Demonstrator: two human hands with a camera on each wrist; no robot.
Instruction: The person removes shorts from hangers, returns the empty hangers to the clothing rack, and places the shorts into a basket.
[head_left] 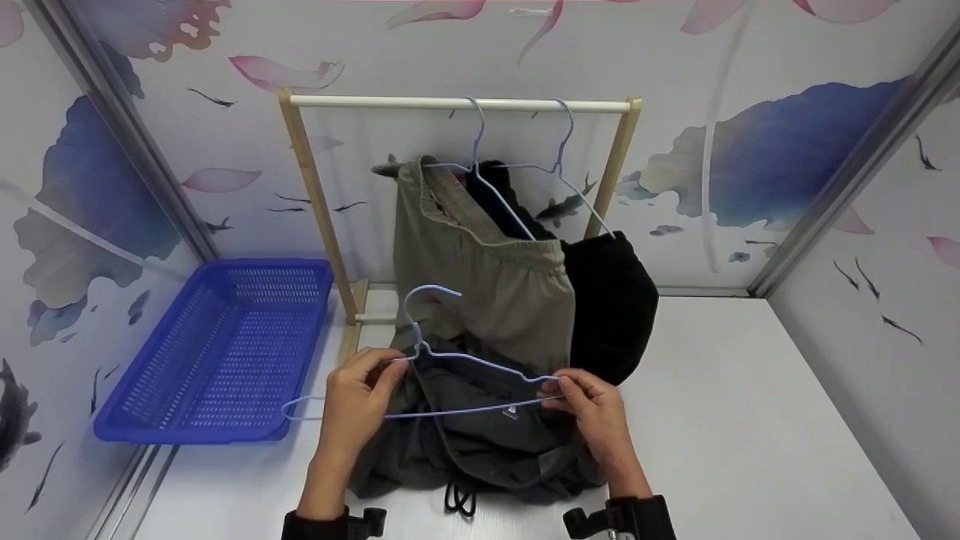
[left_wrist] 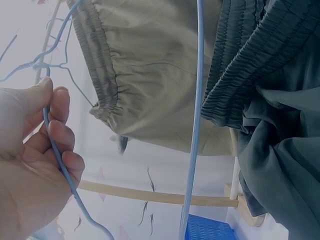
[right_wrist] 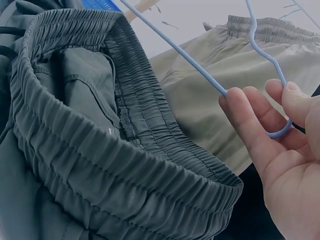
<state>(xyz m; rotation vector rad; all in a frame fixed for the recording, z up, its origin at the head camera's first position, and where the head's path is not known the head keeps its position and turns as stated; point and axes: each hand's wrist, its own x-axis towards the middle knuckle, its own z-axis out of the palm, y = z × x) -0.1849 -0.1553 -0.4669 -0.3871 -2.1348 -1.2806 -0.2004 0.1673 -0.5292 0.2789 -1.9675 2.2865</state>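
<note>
A light blue wire hanger [head_left: 472, 358] is held up in both hands, its hook pointing up and to the right. My left hand [head_left: 358, 405] pinches the shoulder wire just left of the hook's twisted neck. My right hand [head_left: 592, 409] grips the hanger's right end, with thumb and fingers around the bend, as the right wrist view shows. Below the hanger, dark grey elastic-waist pants [head_left: 495, 450] lie bunched on the white table, waistband gaping, black drawstring toward me. In the right wrist view the open waistband [right_wrist: 125, 155] is beside my right hand.
Behind stands a wooden rack with a white rail [head_left: 375, 102]. From it hang khaki pants [head_left: 487, 277] and a black garment [head_left: 619, 307] on blue hangers. At the left is a blue plastic basket [head_left: 262, 337]. Printed panels wall in the table [head_left: 765, 420].
</note>
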